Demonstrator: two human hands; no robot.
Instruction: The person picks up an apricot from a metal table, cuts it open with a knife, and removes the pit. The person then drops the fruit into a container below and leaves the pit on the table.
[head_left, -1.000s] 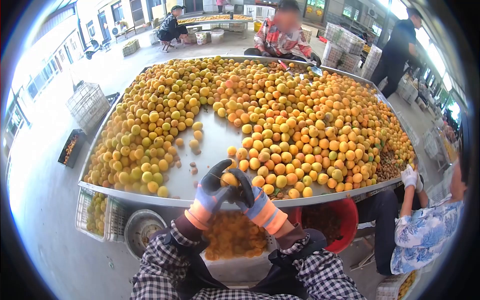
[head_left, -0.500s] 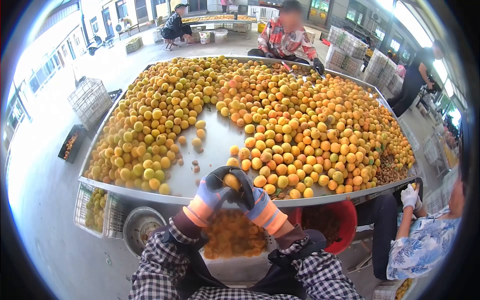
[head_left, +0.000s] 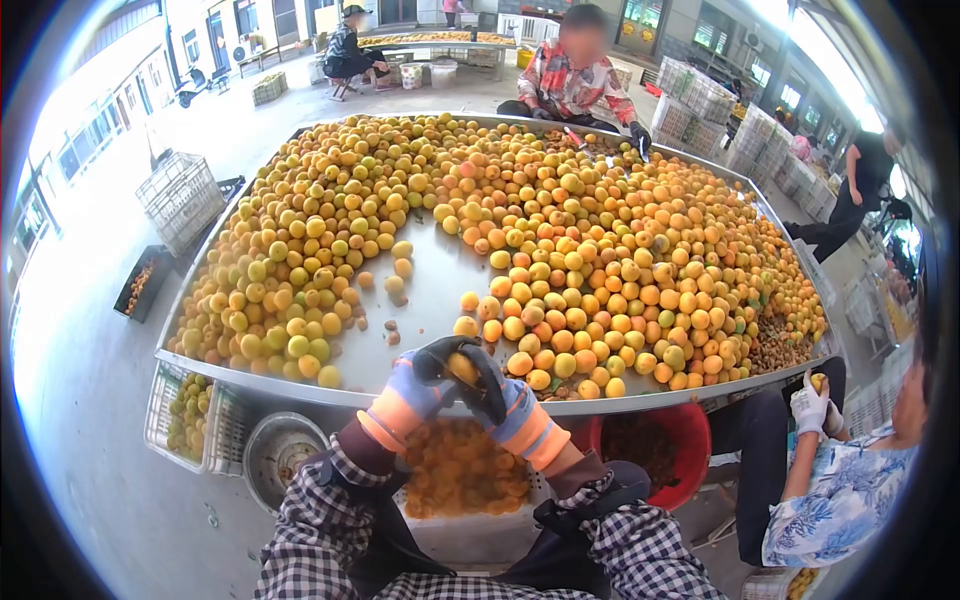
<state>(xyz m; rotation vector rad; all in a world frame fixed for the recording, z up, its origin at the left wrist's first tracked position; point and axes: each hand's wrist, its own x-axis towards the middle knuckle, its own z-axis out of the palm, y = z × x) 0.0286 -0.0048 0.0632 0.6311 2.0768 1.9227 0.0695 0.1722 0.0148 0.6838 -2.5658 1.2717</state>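
Both my hands wear dark-palmed gloves with blue and orange cuffs and meet over the near edge of a metal table (head_left: 375, 372). One yellow-orange fruit (head_left: 462, 368) is held between them. My left hand (head_left: 418, 380) closes round its left side, and my right hand (head_left: 492, 392) grips it from the right. Heaps of similar fruit (head_left: 600, 290) cover much of the table beyond. Below my hands, a light crate holds orange fruit pieces (head_left: 465, 470), partly hidden by my wrists.
Under the table edge are a red tub (head_left: 688, 455), a metal basin (head_left: 262, 455) and a crate of fruit (head_left: 188, 420). One person (head_left: 570, 80) sits across the table. Another, in white gloves (head_left: 810, 405), sits at the right holding a fruit.
My hands have barely moved and still hold the fruit. The white-gloved person's hands have risen slightly. The standing person at the far right has shifted right and is more upright.
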